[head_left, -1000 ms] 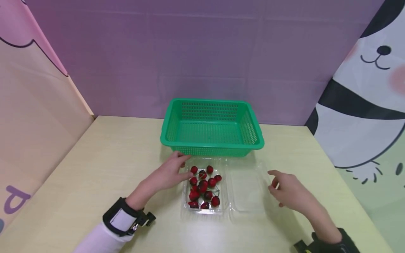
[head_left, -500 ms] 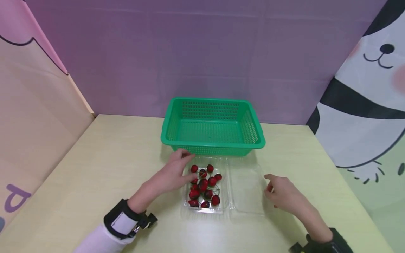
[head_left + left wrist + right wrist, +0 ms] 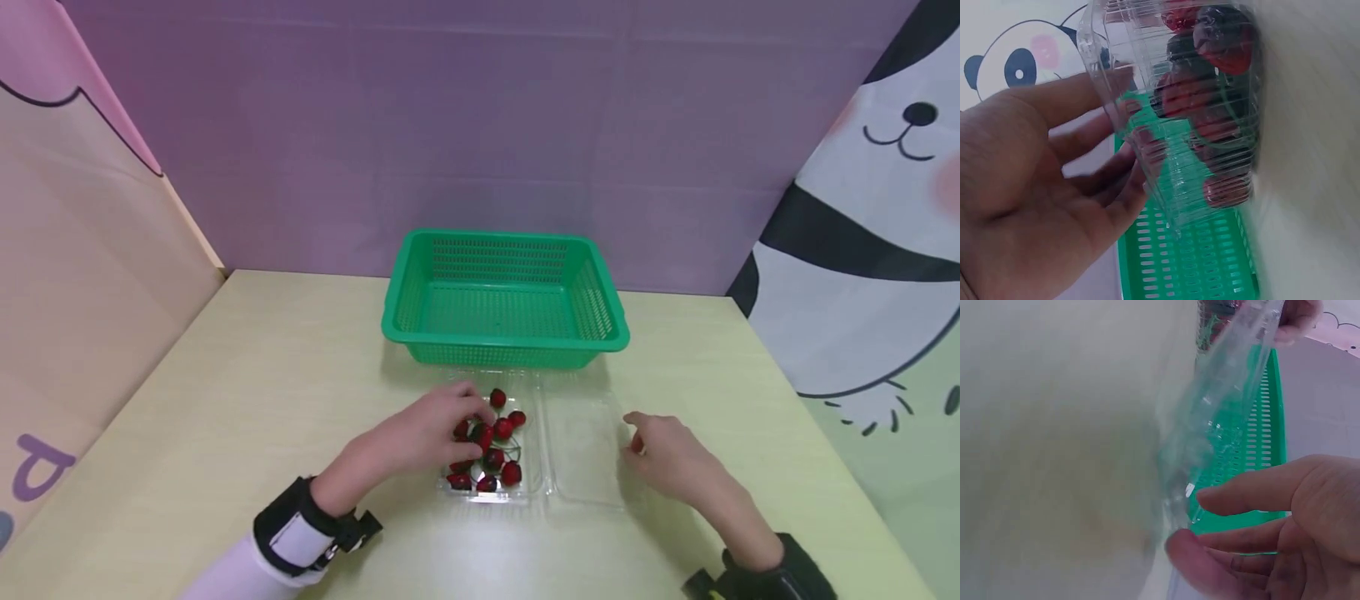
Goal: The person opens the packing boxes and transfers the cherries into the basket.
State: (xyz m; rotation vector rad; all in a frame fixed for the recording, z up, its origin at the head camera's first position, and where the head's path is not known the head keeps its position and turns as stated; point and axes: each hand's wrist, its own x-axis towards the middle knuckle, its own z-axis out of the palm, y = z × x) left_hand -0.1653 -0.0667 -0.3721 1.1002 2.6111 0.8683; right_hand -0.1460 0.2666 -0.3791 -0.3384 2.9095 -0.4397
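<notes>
Cherries [image 3: 486, 438] lie beneath and beside the left hand [image 3: 429, 428].

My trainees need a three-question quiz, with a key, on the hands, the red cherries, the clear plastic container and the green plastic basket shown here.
1. Which of the person's hands is over the round dark-red cherries?
2. True or false: the green rectangular plastic basket holds cherries.
3. Fill in "open" or "closed": the clear plastic container around the cherries is ____.

Key:
1. The left hand.
2. False; no cherries show inside it.
3. Open.
</notes>
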